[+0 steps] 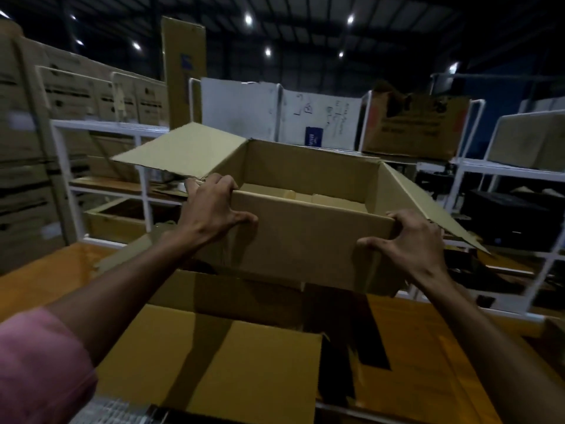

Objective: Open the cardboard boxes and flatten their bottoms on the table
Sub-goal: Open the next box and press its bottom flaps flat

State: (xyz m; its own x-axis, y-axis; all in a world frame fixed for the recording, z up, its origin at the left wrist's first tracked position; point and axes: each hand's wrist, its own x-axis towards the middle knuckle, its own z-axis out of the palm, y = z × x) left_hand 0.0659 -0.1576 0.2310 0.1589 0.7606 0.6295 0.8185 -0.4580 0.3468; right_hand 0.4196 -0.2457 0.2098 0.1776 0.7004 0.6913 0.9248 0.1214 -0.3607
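We note both grips first: the left hand has fingers hooked over the near wall's top edge at its left corner with the thumb pressed on the outer face, and the right hand clamps the right corner likewise. So gripped, the open box hangs between the hands, apparently clear of the table, flaps splayed outward. We judge this two-corner hold keeps it square for setting down; flattened cardboard lies beneath.
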